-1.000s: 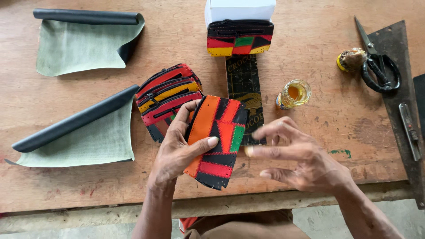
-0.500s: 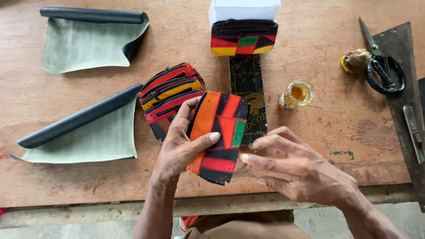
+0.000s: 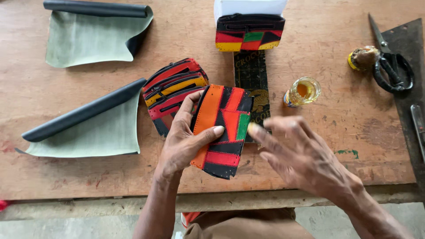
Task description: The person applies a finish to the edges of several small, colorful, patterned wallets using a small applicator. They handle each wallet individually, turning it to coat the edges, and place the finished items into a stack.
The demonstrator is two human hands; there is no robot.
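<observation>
We note the left hand (image 3: 183, 144) gripping a patchwork pouch (image 3: 221, 128) of orange, red, green and black leather at centre frame, thumb across its face, fingers behind; the pouch is tilted and held above the wooden desk (image 3: 336, 132). The right hand (image 3: 301, 159) sits just right of the pouch, fingers spread wide and holding nothing (motion-blurred, so we cannot tell whether a fingertip touches the pouch edge). Behind the left hand lies a fanned stack of similar pouches (image 3: 170, 90); another pouch (image 3: 249, 33) stands upright at upper centre against a white box (image 3: 250, 7); a small glass jar of amber liquid (image 3: 302, 91) sits right of centre; black-handled scissors (image 3: 389, 66) lie at upper right; two part-rolled green sheets (image 3: 93, 37) (image 3: 88, 128) occupy the left side.
</observation>
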